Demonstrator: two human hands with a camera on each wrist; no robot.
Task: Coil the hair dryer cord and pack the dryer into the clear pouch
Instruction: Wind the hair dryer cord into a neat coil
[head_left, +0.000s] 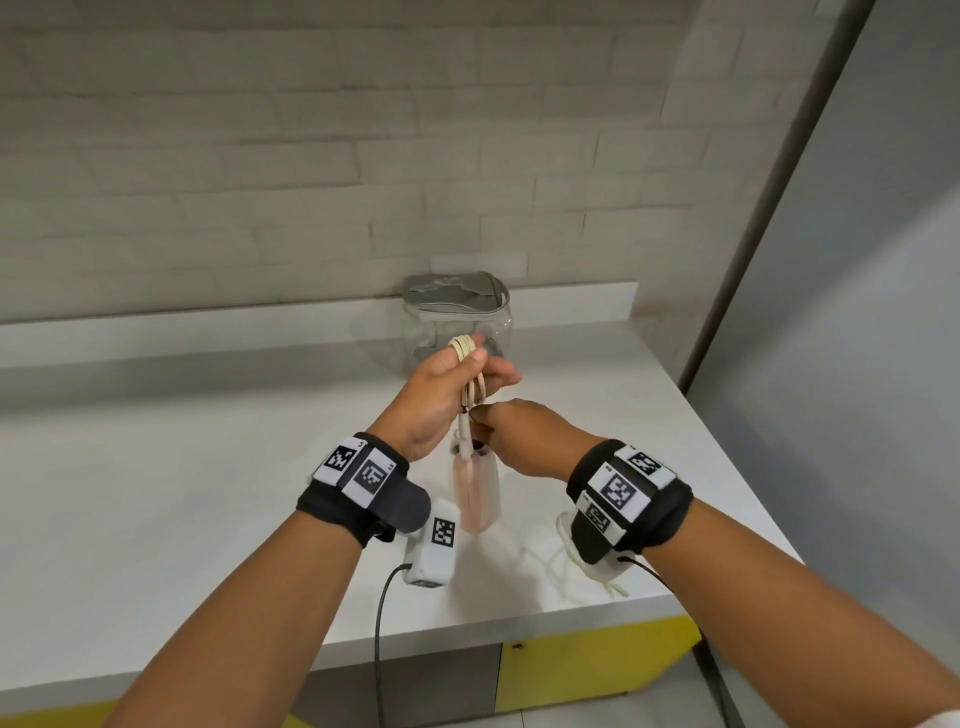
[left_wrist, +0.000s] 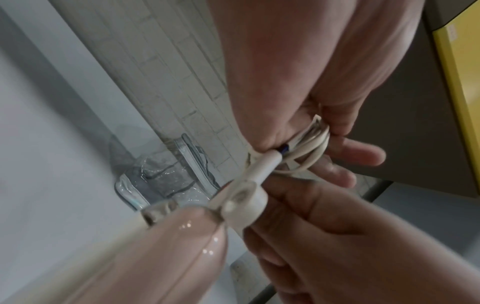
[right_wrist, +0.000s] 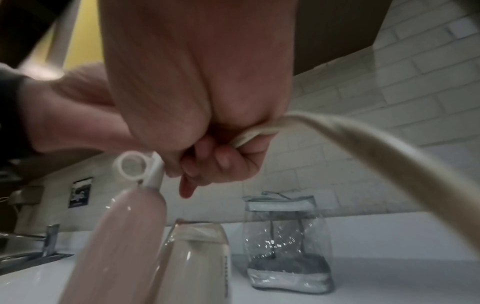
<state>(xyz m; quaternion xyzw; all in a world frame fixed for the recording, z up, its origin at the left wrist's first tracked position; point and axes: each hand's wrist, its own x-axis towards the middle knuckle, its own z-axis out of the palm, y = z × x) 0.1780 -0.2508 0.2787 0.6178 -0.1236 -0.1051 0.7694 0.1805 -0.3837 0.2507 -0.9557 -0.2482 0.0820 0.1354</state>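
Note:
The pink hair dryer (head_left: 475, 488) hangs upright above the white counter, its cord end on top. My left hand (head_left: 475, 358) pinches several cream cord loops (head_left: 467, 345) just above it, with the other fingers stretched out. My right hand (head_left: 485, 423) grips the cord beside the white strain relief. In the left wrist view the loops (left_wrist: 310, 144) lie between thumb and fingers above the dryer (left_wrist: 155, 246). In the right wrist view my fist (right_wrist: 221, 156) holds the trailing cord (right_wrist: 337, 131) next to the dryer's hang ring (right_wrist: 131, 165). The clear pouch (head_left: 457, 322) stands behind, against the wall.
Loose cord (head_left: 563, 540) lies on the counter (head_left: 208, 493) under my right wrist. A faucet (right_wrist: 50, 238) stands at the far left. A grey panel (head_left: 857, 312) bounds the counter on the right, and yellow cabinet fronts (head_left: 597, 660) sit below the front edge.

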